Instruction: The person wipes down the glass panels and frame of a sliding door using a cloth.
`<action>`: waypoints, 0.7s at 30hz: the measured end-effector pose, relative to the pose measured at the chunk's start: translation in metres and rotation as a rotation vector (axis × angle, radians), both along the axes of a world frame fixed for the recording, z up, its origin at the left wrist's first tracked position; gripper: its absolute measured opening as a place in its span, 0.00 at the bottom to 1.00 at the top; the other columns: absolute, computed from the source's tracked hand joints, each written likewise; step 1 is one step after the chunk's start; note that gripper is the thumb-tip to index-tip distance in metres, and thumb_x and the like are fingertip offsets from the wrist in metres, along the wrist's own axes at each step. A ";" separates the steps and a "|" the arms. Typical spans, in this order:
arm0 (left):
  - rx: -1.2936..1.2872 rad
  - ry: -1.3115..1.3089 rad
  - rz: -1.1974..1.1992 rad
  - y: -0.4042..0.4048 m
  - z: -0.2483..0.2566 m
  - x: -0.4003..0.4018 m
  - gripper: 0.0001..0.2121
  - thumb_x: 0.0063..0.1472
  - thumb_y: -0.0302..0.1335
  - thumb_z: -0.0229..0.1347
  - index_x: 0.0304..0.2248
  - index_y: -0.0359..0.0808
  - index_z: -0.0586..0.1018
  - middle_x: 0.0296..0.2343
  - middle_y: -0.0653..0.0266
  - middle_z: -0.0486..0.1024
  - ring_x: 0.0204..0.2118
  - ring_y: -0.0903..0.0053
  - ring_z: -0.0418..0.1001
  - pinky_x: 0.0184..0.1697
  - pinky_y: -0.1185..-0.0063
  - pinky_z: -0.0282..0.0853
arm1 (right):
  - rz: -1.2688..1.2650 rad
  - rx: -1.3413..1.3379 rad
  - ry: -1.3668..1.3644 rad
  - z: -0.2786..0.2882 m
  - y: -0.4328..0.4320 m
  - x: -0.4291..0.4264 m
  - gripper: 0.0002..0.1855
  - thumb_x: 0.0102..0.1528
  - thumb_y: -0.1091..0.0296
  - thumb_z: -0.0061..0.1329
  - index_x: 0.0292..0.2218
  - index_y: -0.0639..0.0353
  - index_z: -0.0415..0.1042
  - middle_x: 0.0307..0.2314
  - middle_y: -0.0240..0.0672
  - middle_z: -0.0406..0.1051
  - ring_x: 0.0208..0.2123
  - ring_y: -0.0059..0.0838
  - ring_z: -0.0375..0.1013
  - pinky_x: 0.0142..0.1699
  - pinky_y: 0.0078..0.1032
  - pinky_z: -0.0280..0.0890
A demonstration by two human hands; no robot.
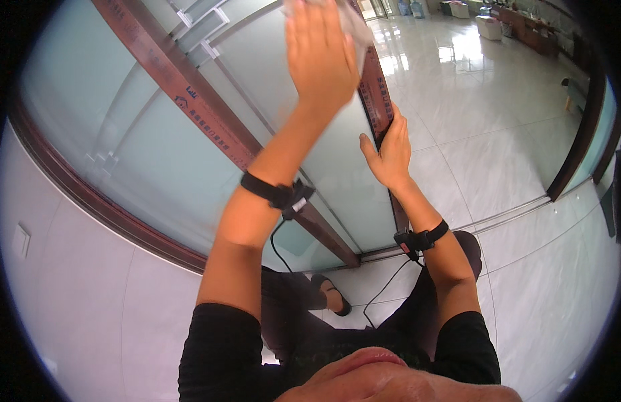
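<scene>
My left hand (320, 55) is raised near the top of the view, its palm turned towards a frosted glass sliding door panel (340, 125). A pale cloth (358, 30) shows beside and beyond its fingers, against the panel's upper part; the palm side is hidden. My right hand (391, 151) grips the panel's dark red-brown door stile (375, 95), thumb on the glass side and fingers over the outer edge. The stile bears printed film. Each of my wrists wears a black strap with a small device and a cable.
A second brown stile (189, 105) and another frosted pane (154, 191) stand at the left. A metal floor track (511, 216) crosses the tiled floor (456, 130). A light switch (22, 240) is on the left wall. White bins (489, 27) stand far off.
</scene>
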State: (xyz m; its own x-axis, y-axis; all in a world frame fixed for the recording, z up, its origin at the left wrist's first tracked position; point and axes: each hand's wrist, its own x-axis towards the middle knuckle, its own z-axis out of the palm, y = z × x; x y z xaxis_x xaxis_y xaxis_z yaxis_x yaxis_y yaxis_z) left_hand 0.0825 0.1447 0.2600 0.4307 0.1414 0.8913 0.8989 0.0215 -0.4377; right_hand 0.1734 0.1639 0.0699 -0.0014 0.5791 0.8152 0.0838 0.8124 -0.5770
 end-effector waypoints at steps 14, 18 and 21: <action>-1.260 0.293 -0.083 -0.162 -0.139 -0.083 0.21 0.58 0.23 0.54 0.53 0.34 0.73 0.58 0.55 0.66 0.61 0.60 0.65 0.58 0.62 0.65 | 0.269 -0.032 -0.079 0.004 0.010 0.011 0.50 0.46 0.73 0.52 0.67 0.60 0.44 0.54 0.53 0.62 0.55 0.55 0.63 0.59 0.42 0.60; -2.229 0.525 0.699 -0.244 -0.113 -0.046 0.18 0.51 0.21 0.57 0.44 0.35 0.79 0.39 0.52 0.78 0.43 0.57 0.77 0.40 0.63 0.73 | 0.281 -0.119 -0.079 0.008 0.003 0.011 0.50 0.47 0.73 0.53 0.67 0.61 0.43 0.56 0.55 0.60 0.58 0.56 0.61 0.61 0.43 0.59; -2.399 0.170 0.378 -0.288 -0.112 -0.056 0.10 0.55 0.21 0.54 0.38 0.33 0.80 0.34 0.51 0.79 0.41 0.55 0.77 0.39 0.64 0.72 | 0.280 -0.114 -0.076 0.007 0.000 0.005 0.50 0.48 0.71 0.54 0.67 0.62 0.42 0.57 0.56 0.59 0.58 0.56 0.61 0.61 0.43 0.59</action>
State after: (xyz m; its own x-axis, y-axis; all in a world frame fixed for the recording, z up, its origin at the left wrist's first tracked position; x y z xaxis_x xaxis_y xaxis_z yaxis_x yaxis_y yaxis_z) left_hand 0.0265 -0.1429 0.1482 0.1774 0.4723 -0.8634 0.9464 -0.3225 0.0180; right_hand 0.1781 0.1639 0.0765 -0.2324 0.6349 0.7368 -0.0879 0.7407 -0.6660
